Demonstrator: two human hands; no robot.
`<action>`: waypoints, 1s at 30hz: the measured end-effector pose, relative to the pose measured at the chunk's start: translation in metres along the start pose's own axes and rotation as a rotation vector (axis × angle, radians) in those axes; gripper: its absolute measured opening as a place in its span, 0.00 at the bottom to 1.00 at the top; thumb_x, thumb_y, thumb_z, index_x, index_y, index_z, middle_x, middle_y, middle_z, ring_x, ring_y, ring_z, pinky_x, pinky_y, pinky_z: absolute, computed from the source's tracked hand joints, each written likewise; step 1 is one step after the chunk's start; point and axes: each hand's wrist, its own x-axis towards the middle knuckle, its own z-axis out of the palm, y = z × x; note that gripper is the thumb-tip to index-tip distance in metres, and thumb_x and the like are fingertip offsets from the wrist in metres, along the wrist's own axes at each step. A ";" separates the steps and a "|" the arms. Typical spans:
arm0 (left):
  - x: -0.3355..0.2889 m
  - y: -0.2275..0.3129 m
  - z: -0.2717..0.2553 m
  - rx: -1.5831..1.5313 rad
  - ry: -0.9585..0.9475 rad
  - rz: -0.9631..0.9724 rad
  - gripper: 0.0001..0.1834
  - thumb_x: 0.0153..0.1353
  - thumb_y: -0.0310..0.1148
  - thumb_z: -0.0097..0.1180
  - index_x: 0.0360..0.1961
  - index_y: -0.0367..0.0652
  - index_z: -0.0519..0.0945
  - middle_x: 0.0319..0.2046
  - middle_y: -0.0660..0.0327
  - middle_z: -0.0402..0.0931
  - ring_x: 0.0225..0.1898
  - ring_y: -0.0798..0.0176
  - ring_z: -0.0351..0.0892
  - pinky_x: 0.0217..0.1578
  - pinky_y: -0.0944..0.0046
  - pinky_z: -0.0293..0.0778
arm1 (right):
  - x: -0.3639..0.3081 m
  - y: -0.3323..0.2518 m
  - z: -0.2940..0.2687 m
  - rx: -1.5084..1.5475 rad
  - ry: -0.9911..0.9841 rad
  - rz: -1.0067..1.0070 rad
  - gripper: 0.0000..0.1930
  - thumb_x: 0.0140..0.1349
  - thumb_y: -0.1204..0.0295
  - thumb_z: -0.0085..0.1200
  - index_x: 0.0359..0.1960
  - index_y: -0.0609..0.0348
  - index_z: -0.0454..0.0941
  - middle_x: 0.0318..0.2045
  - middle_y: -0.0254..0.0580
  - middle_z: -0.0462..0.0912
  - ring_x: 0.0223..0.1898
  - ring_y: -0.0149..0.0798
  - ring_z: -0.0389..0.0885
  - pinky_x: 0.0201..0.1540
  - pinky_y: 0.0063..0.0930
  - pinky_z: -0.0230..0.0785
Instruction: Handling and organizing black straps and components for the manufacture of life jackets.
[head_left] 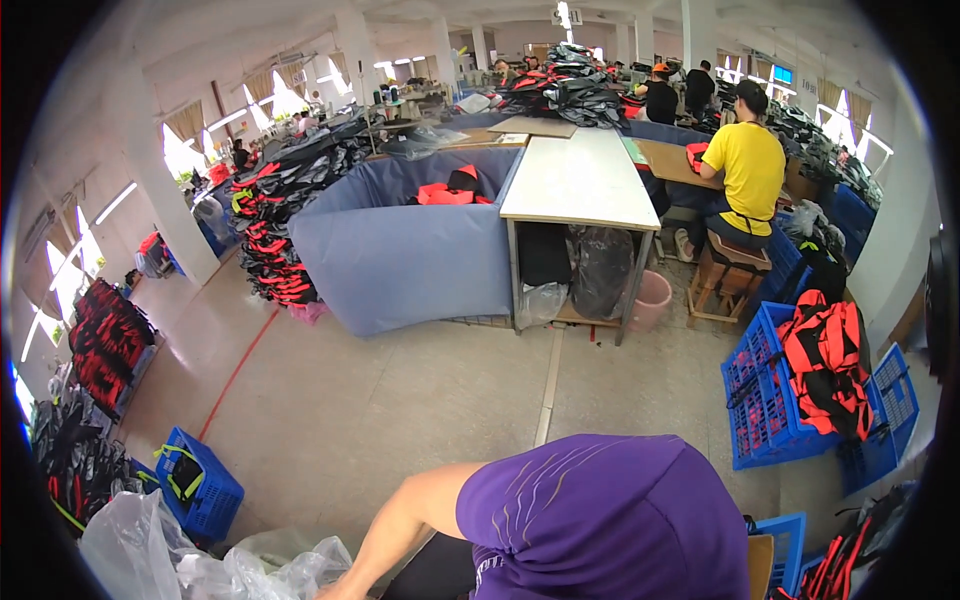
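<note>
At far left, black-and-red bags [108, 335] lie heaped. Below them, crumpled clear plastic [140, 545] spreads along the lower edge, just in front of a blue crate [207, 492]. A bare forearm [395, 525] from a purple sleeve [600, 510] slants down to the plastic's right side; the hands are out of my sight, so I cannot tell whether the fingers are clenched, released or grasping. Mid-room, a blue-grey fabric bin [400, 260] stands beside a white surface [580, 180]. Rightward, a co-worker in yellow [745, 170] sits; red-and-black pieces [825, 350] overfill another crate [755, 400].
</note>
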 end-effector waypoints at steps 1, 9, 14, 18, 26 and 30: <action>-0.001 -0.003 -0.003 0.006 0.031 -0.035 0.15 0.60 0.25 0.59 0.47 0.30 0.76 0.38 0.52 0.78 0.37 0.60 0.76 0.41 0.61 0.75 | 0.005 0.001 0.008 -0.027 -0.037 0.003 0.10 0.36 0.68 0.57 0.23 0.54 0.83 0.20 0.46 0.81 0.25 0.48 0.81 0.28 0.44 0.73; 0.007 0.004 -0.014 0.007 0.131 -0.103 0.17 0.59 0.28 0.62 0.48 0.31 0.76 0.37 0.52 0.79 0.36 0.60 0.77 0.39 0.61 0.76 | 0.002 0.002 0.002 -0.085 -0.088 0.048 0.10 0.38 0.68 0.57 0.25 0.55 0.83 0.22 0.48 0.81 0.28 0.49 0.81 0.30 0.45 0.73; 0.001 0.012 -0.009 0.140 0.112 -0.008 0.20 0.59 0.34 0.63 0.48 0.35 0.75 0.35 0.53 0.78 0.34 0.62 0.77 0.37 0.63 0.75 | -0.006 -0.004 0.012 -0.092 -0.098 0.067 0.10 0.39 0.67 0.57 0.26 0.56 0.82 0.23 0.49 0.81 0.29 0.50 0.81 0.32 0.46 0.74; -0.003 0.020 0.004 -0.001 0.125 -0.172 0.14 0.60 0.33 0.60 0.43 0.37 0.74 0.32 0.55 0.77 0.29 0.64 0.75 0.30 0.65 0.72 | -0.012 -0.011 0.023 -0.096 -0.115 0.055 0.11 0.40 0.67 0.57 0.26 0.56 0.82 0.25 0.50 0.81 0.31 0.50 0.81 0.33 0.46 0.74; 0.004 0.040 0.021 -0.250 0.094 -0.391 0.06 0.62 0.32 0.54 0.33 0.41 0.73 0.25 0.59 0.75 0.20 0.69 0.70 0.18 0.71 0.65 | -0.023 -0.026 0.015 -0.097 -0.104 0.047 0.11 0.42 0.67 0.56 0.28 0.57 0.81 0.27 0.51 0.80 0.34 0.52 0.81 0.36 0.48 0.74; -0.007 0.076 0.043 -0.607 0.081 -0.548 0.07 0.63 0.32 0.51 0.29 0.43 0.73 0.22 0.61 0.74 0.16 0.71 0.68 0.12 0.74 0.62 | -0.026 -0.029 0.021 -0.067 -0.029 0.036 0.11 0.43 0.67 0.56 0.29 0.58 0.81 0.28 0.52 0.80 0.35 0.52 0.81 0.37 0.48 0.74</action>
